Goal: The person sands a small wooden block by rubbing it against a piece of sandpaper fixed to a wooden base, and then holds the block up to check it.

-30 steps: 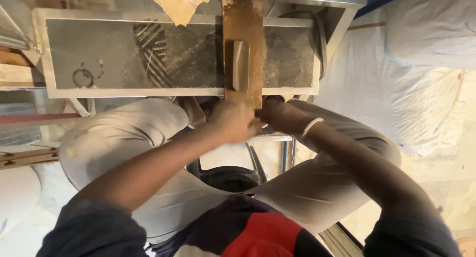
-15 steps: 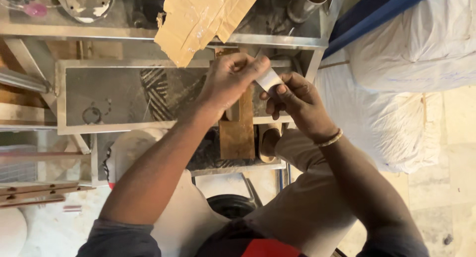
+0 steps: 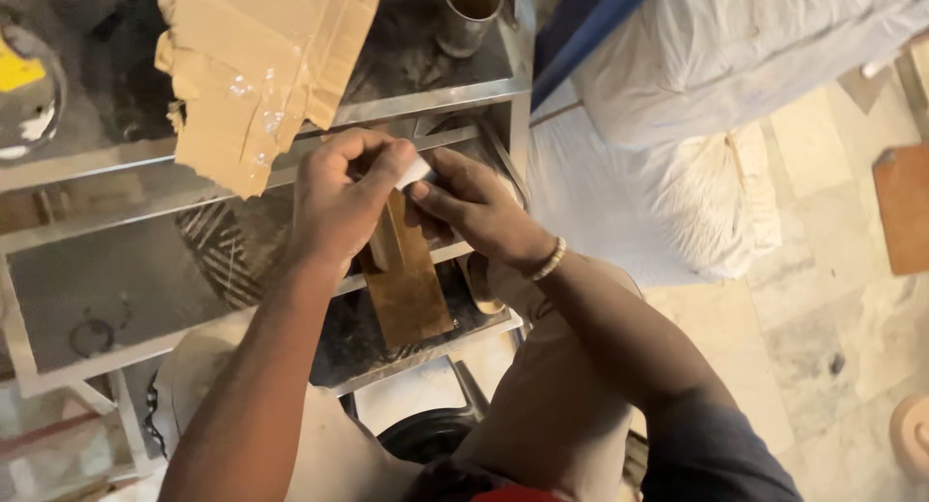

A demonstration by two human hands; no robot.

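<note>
One head-mounted camera looks steeply down from above the person's arms, at close range. It faces the metal shelf frame point(image 3: 426, 103) at the far left; the tiled floor point(image 3: 823, 308) occupies the right.

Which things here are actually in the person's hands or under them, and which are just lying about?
In hand:
- small white piece, pinched between left hand and right hand
- brown wooden block on the metal shelf, directly under the hands

Lying about:
- torn cardboard
- metal cup
- white sacks
- round dish, contents unclear
</note>
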